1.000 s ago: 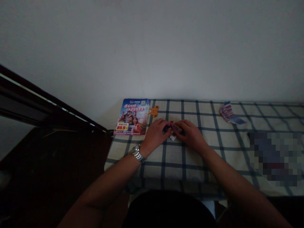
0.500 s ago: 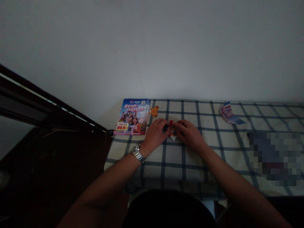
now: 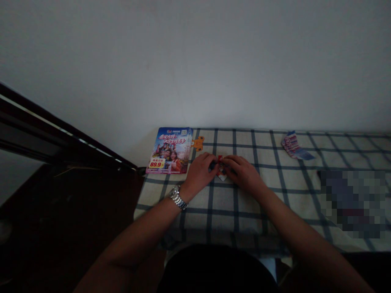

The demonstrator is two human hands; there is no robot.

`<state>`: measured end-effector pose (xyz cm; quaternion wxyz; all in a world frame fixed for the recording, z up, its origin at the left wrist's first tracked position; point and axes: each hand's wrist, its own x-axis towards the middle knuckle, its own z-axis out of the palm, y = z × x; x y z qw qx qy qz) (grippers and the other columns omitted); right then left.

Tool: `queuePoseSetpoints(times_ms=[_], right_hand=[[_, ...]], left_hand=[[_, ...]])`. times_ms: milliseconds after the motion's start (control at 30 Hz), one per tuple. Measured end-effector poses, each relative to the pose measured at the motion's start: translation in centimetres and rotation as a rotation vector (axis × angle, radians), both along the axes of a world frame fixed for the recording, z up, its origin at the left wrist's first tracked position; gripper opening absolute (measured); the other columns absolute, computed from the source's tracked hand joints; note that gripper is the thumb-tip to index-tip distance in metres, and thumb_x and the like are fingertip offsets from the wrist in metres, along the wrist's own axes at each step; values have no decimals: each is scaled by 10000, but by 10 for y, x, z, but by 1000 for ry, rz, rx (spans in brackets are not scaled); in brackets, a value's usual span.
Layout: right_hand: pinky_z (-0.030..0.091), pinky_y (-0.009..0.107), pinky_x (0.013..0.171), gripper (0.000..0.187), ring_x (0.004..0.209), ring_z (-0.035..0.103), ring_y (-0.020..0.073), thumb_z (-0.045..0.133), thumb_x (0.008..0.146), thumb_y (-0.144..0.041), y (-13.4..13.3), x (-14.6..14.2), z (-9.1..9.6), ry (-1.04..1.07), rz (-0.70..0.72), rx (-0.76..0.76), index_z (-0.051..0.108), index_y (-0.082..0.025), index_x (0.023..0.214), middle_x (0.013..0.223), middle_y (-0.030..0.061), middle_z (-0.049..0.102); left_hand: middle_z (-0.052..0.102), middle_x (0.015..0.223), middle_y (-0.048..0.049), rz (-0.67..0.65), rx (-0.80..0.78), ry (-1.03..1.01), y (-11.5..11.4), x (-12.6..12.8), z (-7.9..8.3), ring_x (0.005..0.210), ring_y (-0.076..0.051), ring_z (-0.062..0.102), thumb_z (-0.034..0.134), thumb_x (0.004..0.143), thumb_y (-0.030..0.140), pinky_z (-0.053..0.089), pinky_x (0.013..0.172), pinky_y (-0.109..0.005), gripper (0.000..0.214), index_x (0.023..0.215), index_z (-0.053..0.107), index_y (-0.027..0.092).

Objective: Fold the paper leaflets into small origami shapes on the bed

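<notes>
A small folded piece of printed paper, red and white with a dark picture, lies between my two hands over the checked tablecloth. My left hand, with a silver watch on its wrist, pinches the paper's left side near its red top. From the right, my right hand has its thumb and fingers closed on the same paper. Fingers hide much of the paper, so its full shape does not show.
Left of my hands lies a stack of colourful flyers. A bear print shows beside it. Folded paper pieces lie bunched at the back right. A blurred-out object is at the right, on the checked tablecloth.
My right hand has shifted slightly left across the folded paper, covering more of its upper part. My left hand stays in nearly the same place.
</notes>
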<state>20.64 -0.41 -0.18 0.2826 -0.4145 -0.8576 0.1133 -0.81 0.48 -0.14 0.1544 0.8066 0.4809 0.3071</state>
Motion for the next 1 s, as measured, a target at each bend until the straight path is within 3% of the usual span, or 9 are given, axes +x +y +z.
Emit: queuePoseSetpoints(times_ms=[767, 1000], right_hand=[[572, 458, 975, 286, 1115, 648, 283, 576, 985, -146, 0, -2, 3, -20, -8, 14, 646, -231, 1249, 1238, 128, 651], [572, 471, 966, 282, 1124, 652, 294, 594, 1010, -235, 0, 0, 2, -29, 13, 15, 649, -247, 1286, 1257, 129, 658]], left_hand=[[655, 1024, -30, 5, -7, 29, -1, 1, 1, 991, -212, 625, 657, 961, 190, 520, 854, -349, 77, 1024, 622, 215], [654, 1053, -31, 0, -3, 11, 0, 1, 0, 1012, -218, 623, 660, 959, 182, 518, 881, -359, 97, 1044, 629, 215]])
